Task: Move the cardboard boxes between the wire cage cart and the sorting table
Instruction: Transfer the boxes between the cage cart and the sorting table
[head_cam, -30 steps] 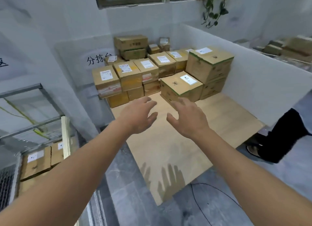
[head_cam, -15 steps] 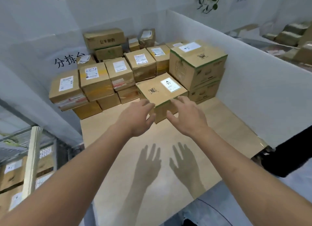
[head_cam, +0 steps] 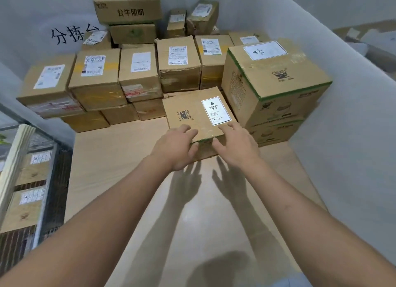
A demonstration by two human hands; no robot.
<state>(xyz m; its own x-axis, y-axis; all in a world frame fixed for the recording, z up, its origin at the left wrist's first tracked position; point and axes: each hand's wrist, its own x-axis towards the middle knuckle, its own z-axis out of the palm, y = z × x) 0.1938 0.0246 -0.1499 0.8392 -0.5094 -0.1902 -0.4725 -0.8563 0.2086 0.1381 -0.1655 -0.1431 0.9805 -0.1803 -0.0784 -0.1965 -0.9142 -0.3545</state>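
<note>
Surface: pale sorting table (head_cam: 111,158), white walls round it.
Box: HEAVY-labelled cardboard box (head_cam: 188,113) mid-frame on table, before stacked boxes (head_cam: 96,81).
Left hand (head_cam: 173,149): fingers spread, resting on its near edge.
Right hand (head_cam: 234,146): same, beside label.
Cart: wire cage cart (head_cam: 56,179), lower left.

The pale wooden sorting table (head_cam: 120,179), bounded by white walls (head_cam: 347,162) at back and right, carries stacked cardboard boxes (head_cam: 96,81) along its far end and a low box (head_cam: 188,115) labelled HEAVY in front, just beside a green-edged stack (head_cam: 276,87).
</note>
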